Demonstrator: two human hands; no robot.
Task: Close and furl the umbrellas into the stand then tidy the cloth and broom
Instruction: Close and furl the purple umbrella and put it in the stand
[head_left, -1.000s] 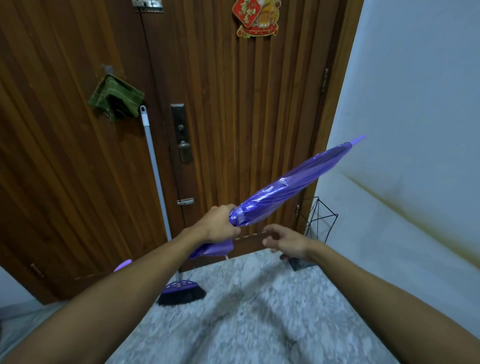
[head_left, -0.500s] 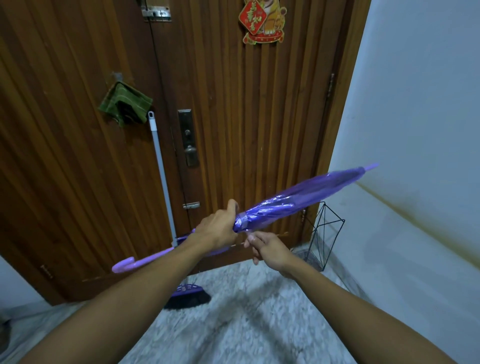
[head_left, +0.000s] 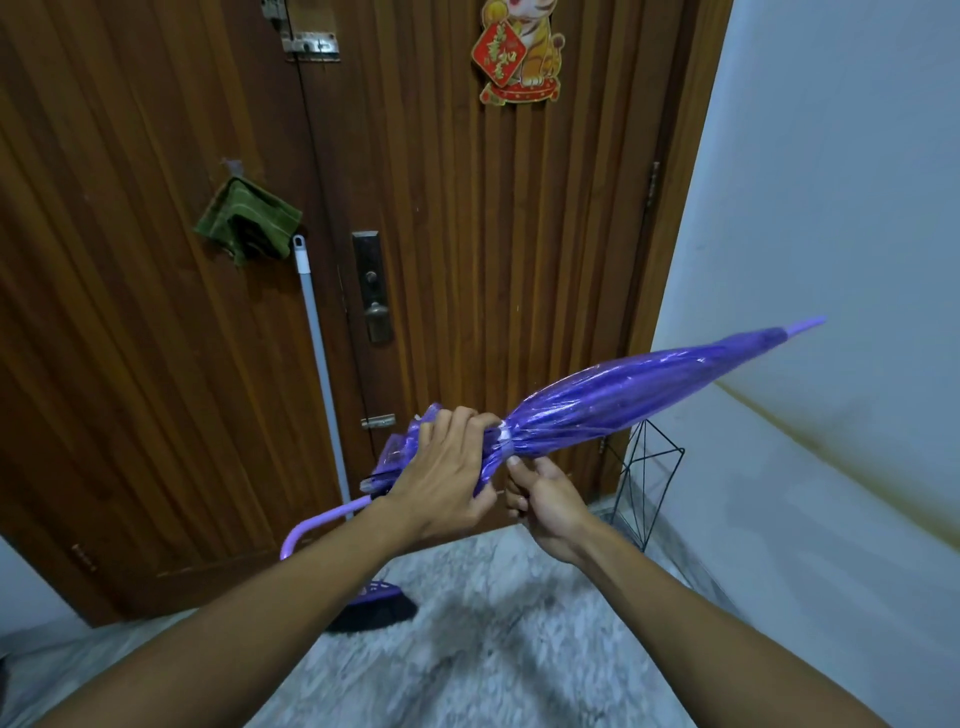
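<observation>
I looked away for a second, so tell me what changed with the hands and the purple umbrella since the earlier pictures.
The right hand came in from open and apart to pinch at the white strap just under the purple umbrella. The umbrella's tip dropped lower, and its curved handle came into view. The left hand kept its grip around the gathered canopy. The broom, green cloth and wire stand stayed put.

I saw the purple umbrella (head_left: 623, 400) furled, tip toward two o'clock. The green cloth (head_left: 247, 221) hung at ten o'clock, broom (head_left: 322, 374) upright beside it, wire stand (head_left: 644, 483) at three o'clock.
</observation>
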